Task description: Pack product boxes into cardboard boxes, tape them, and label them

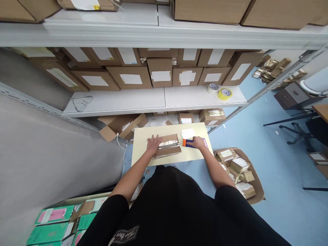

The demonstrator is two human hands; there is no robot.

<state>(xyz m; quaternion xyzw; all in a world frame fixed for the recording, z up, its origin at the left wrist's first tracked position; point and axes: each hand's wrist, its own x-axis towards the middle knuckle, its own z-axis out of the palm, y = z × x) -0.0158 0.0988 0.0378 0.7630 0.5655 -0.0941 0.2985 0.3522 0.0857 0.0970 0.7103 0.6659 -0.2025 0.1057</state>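
A cardboard box (169, 150) lies on a small cream-coloured tabletop (139, 136), with a shiny strip of clear tape (169, 143) across its top. My left hand (153, 144) presses on the left end of this box, fingers spread. Just right of the box, my right hand (197, 142) is closed around a blue and orange handheld tool (189, 142), its orange end pointing toward the box. White paper slips (188, 133) lie behind the tool. Partly hidden by my right wrist is a flat object with a pinkish-purple face (205, 142).
Shelves ahead hold labelled cardboard boxes (130, 78), white tape (212, 88) and yellow tape (224, 93). An open carton (120, 126) sits behind the table's left side. At right stands a big carton (258, 191) of small parcels; green boxes (48, 233) lie lower left.
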